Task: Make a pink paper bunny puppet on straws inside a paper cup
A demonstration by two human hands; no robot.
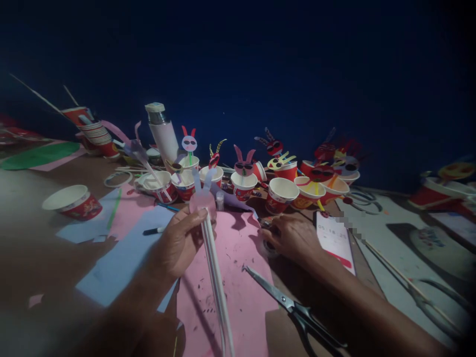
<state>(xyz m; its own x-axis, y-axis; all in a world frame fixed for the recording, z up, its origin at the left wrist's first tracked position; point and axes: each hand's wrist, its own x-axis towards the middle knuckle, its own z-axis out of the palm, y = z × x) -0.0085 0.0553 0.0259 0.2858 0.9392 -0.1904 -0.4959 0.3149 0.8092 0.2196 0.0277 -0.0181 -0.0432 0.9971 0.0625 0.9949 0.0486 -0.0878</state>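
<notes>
Left of the scissors, our left grip pinches a bunny; squeezing could bend it. Right grip: can't tell.

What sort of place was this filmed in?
Probably a craft table, at home or in a workshop, I can't tell which. Scissors lie partly on pink paper, some cups hold cut-out faces, and the left hand holds a pink cut-out.
</notes>
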